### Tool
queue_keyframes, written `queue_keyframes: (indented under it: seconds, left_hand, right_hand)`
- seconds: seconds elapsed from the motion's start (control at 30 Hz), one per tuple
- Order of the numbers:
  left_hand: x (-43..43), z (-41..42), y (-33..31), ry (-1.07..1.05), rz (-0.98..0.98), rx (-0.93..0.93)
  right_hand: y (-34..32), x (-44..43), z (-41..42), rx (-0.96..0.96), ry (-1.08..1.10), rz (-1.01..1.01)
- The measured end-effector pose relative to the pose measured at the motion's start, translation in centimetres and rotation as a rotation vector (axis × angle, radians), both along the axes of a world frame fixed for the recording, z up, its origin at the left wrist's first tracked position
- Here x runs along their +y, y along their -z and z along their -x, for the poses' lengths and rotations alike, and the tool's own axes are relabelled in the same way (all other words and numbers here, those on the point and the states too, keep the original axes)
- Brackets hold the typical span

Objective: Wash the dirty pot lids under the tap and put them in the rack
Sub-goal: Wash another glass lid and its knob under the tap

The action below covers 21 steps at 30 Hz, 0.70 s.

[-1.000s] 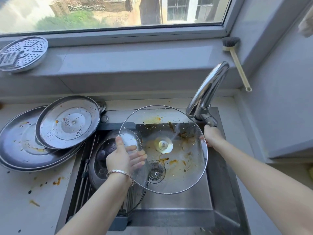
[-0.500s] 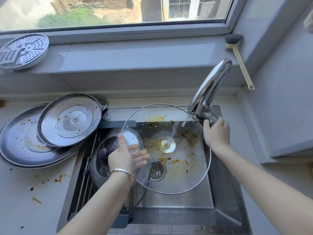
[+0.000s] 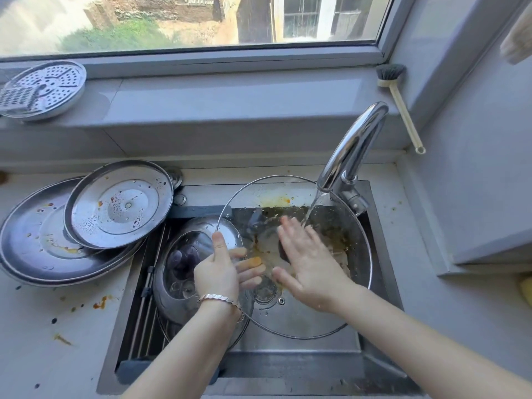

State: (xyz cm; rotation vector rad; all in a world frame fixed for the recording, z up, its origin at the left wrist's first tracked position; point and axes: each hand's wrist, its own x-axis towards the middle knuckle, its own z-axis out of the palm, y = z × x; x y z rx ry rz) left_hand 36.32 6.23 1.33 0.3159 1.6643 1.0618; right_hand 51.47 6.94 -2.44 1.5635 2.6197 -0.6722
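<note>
Glass lid (image 3: 299, 321) under tap (image 3: 349, 151), over sink (image 3: 383, 283)

The glass lid (image 3: 302, 315) you grip in your left hand (image 3: 218, 269) is clear and smooth, rimmed in thin bright metal, wet and smeared with orange grease. The tap (image 3: 352, 151) is mirror-polished chrome. The sink (image 3: 288, 367) is brushed stainless steel, duller than the glossy steel lids (image 3: 115, 205) on the matt, pale, stone-like bench (image 3: 43, 355). Your bracelet (image 3: 220, 299) is shiny silver metal. The dish brush (image 3: 404, 116) has a matt cream plastic handle.
</note>
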Motion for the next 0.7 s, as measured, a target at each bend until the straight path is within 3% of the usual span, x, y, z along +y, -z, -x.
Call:
queue_keyframes:
  seconds: [0.1,0.23,0.37,0.5,0.63,0.7]
  left_hand:
    - [-0.6,-0.1,0.0,0.020,0.020,0.008]
    - [-1.1,-0.3,0.1,0.030,0.029,-0.005]
    - [-1.4,-0.4,-0.2,0.022,0.050,0.082]
    - [-2.2,-0.9,-0.9,0.040,0.069,-0.057]
    - [-2.4,-0.9,-1.3,0.030,0.061,0.079]
    - [-2.5,-0.8,-1.3,0.034,0.062,0.037]
  right_hand:
    - [0.0,-1.1,1.0,0.046,-0.162,-0.138]
    - [-0.9,0.0,0.3,0.022,0.027,-0.072]
    - [-1.2,-1.2,3.0,0.117,-0.220,-0.084]
    - [-1.8,1.9,1.4,-0.036,0.051,-0.025]
    - [-1.9,-0.3,3.7,0.057,-0.198,-0.034]
    - [-1.6,0.5,3.2,0.042,-0.127,-0.032]
